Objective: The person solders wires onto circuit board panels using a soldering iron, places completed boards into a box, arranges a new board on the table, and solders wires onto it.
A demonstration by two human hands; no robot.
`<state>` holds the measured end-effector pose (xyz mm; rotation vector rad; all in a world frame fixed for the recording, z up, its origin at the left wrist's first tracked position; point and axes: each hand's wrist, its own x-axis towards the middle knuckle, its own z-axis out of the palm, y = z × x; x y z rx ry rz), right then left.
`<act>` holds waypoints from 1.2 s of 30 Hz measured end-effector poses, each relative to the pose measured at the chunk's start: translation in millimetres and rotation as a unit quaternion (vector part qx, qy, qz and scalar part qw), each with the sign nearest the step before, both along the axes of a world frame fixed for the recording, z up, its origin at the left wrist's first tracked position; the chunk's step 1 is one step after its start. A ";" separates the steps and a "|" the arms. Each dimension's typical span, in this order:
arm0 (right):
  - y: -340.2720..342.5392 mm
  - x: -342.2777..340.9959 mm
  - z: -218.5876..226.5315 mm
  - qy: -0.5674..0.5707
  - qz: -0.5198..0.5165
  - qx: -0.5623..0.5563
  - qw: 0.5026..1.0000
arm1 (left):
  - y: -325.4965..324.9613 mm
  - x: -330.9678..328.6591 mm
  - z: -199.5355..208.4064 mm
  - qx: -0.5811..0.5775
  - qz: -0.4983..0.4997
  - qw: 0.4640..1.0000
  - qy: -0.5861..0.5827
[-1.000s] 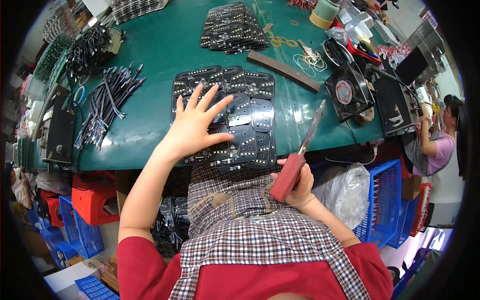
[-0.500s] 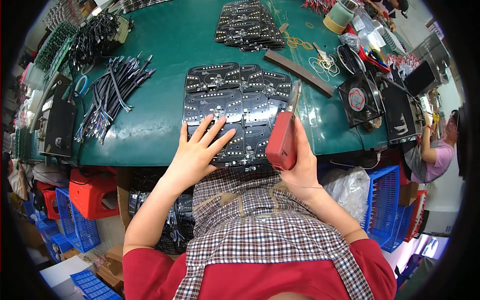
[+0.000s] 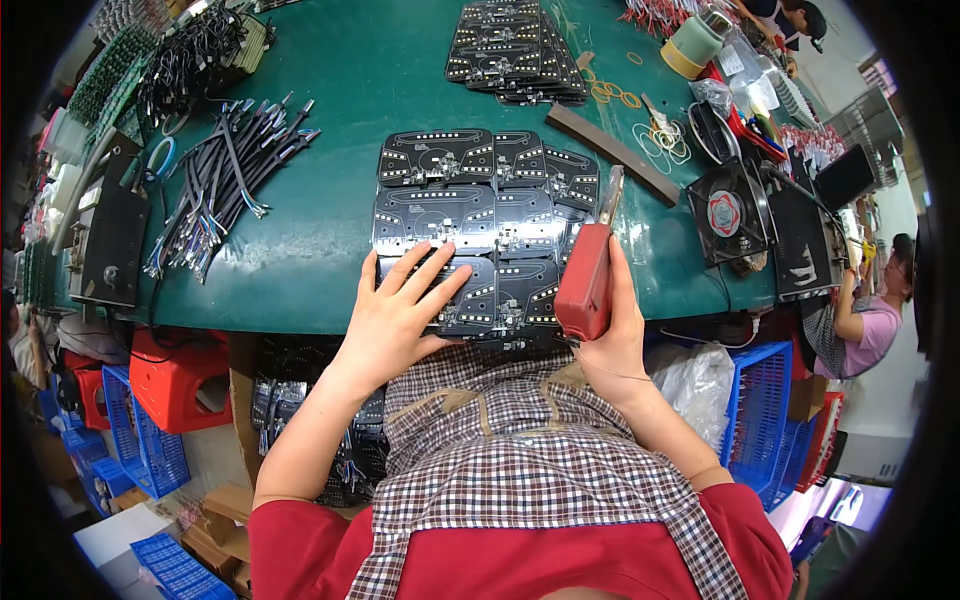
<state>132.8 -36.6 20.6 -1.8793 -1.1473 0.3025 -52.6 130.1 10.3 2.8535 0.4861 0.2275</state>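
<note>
Black circuit boards [image 3: 436, 208], with rows of small pale components, lie in stacked, overlapping columns at the table's near edge. My left hand [image 3: 402, 310] rests on the nearest left board, fingers spread and flat. Wrapped in my right hand [image 3: 618, 345] is a red block-shaped tool [image 3: 585, 285] with a slender, metallic-looking tip pointing away from me. It stands over the right edge of the boards, and I cannot tell whether it touches them. Its exact kind does not show. Part of the boards is hidden beneath my left hand and behind the tool.
More stacked boards [image 3: 495, 50] lie farther back on the green table [image 3: 330, 180]. A brown bar [image 3: 612, 155] lies right of them, near rubber bands [image 3: 612, 92] and a fan [image 3: 728, 212]. Cut cables [image 3: 225, 180] spread at left. Another person [image 3: 875, 310] sits far right.
The view has shifted slightly, so the table items appear a little farther right. My left hand stays on the boards, and my right hand keeps the red tool beside them.
</note>
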 end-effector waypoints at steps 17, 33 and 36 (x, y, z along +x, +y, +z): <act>-0.7 3.4 -9.2 -0.048 0.017 0.020 0.999 | 1.7 -24.0 -1.9 0.025 0.053 0.998 0.021; 0.6 1.5 -9.9 -0.042 0.008 0.041 0.998 | 10.7 -27.8 -0.9 -0.004 0.071 0.997 0.010; 0.4 -0.3 -9.4 -0.047 0.002 0.040 0.998 | 8.8 -28.6 -5.9 0.008 0.062 0.998 0.007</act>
